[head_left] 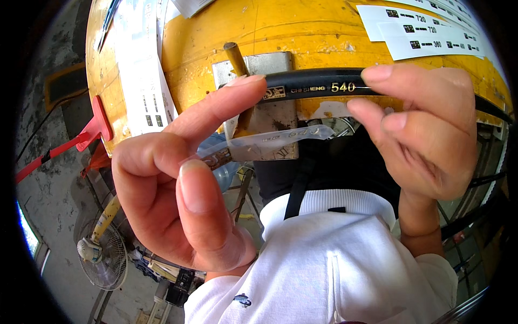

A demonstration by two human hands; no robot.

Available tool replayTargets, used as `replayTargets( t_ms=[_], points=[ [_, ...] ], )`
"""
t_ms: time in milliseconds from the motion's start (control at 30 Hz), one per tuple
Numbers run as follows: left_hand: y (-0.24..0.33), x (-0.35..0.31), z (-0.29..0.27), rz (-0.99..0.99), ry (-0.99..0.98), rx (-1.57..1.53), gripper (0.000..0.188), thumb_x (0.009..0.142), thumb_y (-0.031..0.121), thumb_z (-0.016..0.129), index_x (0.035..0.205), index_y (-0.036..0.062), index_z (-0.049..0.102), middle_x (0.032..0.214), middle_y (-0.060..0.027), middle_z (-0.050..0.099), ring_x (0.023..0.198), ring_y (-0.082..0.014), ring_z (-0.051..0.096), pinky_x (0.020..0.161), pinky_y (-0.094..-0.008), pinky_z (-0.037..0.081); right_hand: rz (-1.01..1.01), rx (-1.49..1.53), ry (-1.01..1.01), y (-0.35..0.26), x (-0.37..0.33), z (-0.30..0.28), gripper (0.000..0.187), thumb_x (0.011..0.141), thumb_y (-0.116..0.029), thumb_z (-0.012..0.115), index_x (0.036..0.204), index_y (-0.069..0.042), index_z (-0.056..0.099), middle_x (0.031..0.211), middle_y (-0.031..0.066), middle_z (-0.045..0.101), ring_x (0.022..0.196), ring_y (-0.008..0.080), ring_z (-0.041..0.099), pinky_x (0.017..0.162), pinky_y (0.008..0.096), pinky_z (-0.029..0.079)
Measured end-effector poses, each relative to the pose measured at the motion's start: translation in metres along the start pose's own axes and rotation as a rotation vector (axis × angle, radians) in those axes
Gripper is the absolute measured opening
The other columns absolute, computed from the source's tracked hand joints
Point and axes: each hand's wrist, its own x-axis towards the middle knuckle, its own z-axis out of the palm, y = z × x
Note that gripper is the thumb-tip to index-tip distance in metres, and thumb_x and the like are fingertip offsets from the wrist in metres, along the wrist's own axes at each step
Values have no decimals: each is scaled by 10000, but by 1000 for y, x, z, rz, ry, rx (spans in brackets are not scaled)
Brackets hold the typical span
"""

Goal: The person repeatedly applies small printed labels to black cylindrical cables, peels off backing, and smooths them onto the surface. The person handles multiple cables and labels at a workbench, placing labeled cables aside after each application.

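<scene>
A glossy black rod (302, 92) with gold print runs across in front of me above the table edge and continues off to the right. My left hand (156, 183) has its index fingertip on the rod's left part. Beneath the rod, a clear film strip (286, 137) sticks out to the right from by the left thumb, which holds its left end. Faint marks and a dark gold patch show on the film. My right hand (437, 129) is closed on the rod, thumb and index finger at its upper and lower sides.
A metal plate (275, 116) with an upright brown post (235, 58) sits at the edge of the worn yellow table (318, 32). Printed white label sheets (431, 40) lie far right, more paper strips (139, 70) left. A red-handled tool (94, 127) and a fan (105, 256) are at left.
</scene>
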Motion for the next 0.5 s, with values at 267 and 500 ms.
replayTargets(
  t_ms=[267,500],
  points=[
    [5,2,-2,-44,-33,-36,156,999,188,404,989,42,457,1103,-393,616,1106,-385,636,1078,-434,378,14,67,-72,-9,6,-14,427,660,30,832,880,-106,491,950,127,706,713,210,518,617,298,397],
    [15,3,-4,7,-26,-26,172,983,184,384,965,24,445,1077,-400,620,1129,-421,612,1113,-489,316,57,252,13,-30,1,-18,359,766,-192,802,984,-93,535,935,119,689,705,191,501,645,311,381]
  ],
)
